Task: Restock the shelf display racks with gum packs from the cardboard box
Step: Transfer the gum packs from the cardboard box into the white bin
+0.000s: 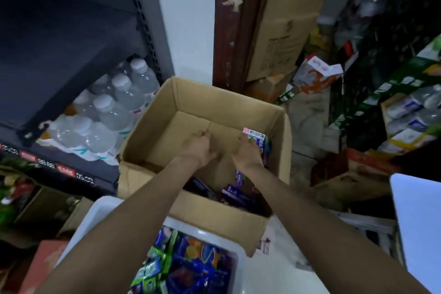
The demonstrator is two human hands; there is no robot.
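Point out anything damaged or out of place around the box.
The cardboard box has a creased, crumpled near-left corner. Behind it, a torn-open white and orange carton lies tipped on the floor clutter. The door frame shows peeling patches.

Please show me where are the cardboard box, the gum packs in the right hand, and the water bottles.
cardboard box (191,207): head view, near wall.
gum packs (256,137): head view, top pack's label.
water bottles (112,112): head view, a middle bottle's shoulder.
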